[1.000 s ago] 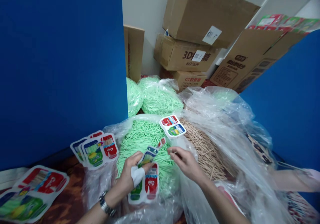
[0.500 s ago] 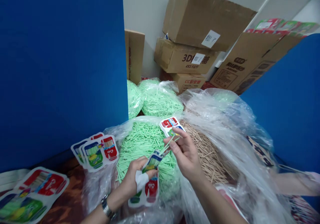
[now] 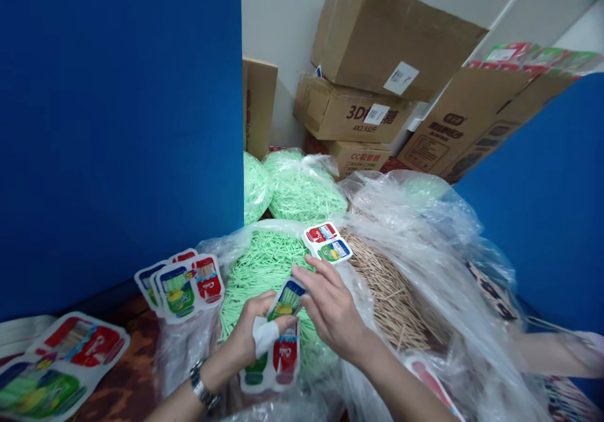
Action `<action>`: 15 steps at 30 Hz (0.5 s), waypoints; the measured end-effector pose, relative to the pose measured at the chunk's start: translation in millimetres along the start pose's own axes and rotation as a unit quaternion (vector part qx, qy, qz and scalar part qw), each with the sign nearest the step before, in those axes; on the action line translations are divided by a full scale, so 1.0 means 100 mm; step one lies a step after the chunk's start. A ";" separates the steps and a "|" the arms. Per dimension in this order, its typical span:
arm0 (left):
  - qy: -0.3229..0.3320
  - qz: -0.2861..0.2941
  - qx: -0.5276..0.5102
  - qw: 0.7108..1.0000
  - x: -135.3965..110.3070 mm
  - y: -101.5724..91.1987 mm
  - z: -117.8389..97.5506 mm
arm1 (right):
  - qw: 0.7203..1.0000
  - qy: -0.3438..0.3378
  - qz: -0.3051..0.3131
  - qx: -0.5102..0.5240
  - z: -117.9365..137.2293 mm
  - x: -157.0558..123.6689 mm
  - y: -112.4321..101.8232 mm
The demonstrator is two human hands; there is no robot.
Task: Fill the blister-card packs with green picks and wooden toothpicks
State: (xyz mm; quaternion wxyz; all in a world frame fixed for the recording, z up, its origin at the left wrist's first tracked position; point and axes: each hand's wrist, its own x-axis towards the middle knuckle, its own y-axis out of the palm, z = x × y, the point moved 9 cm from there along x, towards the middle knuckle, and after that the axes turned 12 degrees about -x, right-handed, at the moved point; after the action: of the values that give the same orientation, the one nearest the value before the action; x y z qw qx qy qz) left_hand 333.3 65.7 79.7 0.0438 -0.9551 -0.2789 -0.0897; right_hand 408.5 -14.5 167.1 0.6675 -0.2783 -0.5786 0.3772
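Above the open bag of green sticks [image 3: 227, 249], a small pack [image 3: 289, 295] is held by the left hand's [image 3: 251, 326] curled fingers, probably to keep it steady, while the right hand's [image 3: 334, 304] bent fingers are placed by its top, their grip untellable.

The sticks [image 3: 259, 258] are mint green or tan, the partitions [image 3: 120, 133] blue.

Packet [image 3: 285, 299] in left grip [image 3: 249, 326], green sticks [image 3: 264, 252]

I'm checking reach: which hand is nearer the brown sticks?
Right: the right hand is beside the brown sticks; the left hand is farther left, over the green sticks.
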 end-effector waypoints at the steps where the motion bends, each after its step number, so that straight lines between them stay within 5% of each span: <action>1: -0.006 0.007 0.001 1.000 0.00 0.00 0.01 | 0.999 -0.003 0.008 -0.032 0.01 -0.01 0.04; 4: -0.021 0.024 -0.004 0.999 0.00 0.01 0.07 | 0.995 0.007 0.060 -0.084 -0.04 -0.05 0.16; 8: -0.045 0.018 -0.069 0.996 -0.03 0.00 0.18 | 0.990 0.006 0.143 -0.001 -0.17 -0.09 0.24; 11: -0.094 -0.007 -0.156 0.983 -0.06 -0.03 0.30 | 0.979 0.112 0.131 0.109 -0.49 -0.14 0.25; 15: -0.122 -0.032 -0.244 0.962 -0.06 -0.07 0.31 | 0.932 0.235 0.140 0.238 -0.70 -0.30 0.52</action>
State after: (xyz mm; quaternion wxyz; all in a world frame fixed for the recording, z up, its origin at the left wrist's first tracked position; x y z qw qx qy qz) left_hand 329.1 72.6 48.3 -0.2275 -0.9312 -0.2820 -0.0395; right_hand 466.9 -5.4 96.2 0.7715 -0.2703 -0.2536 0.5171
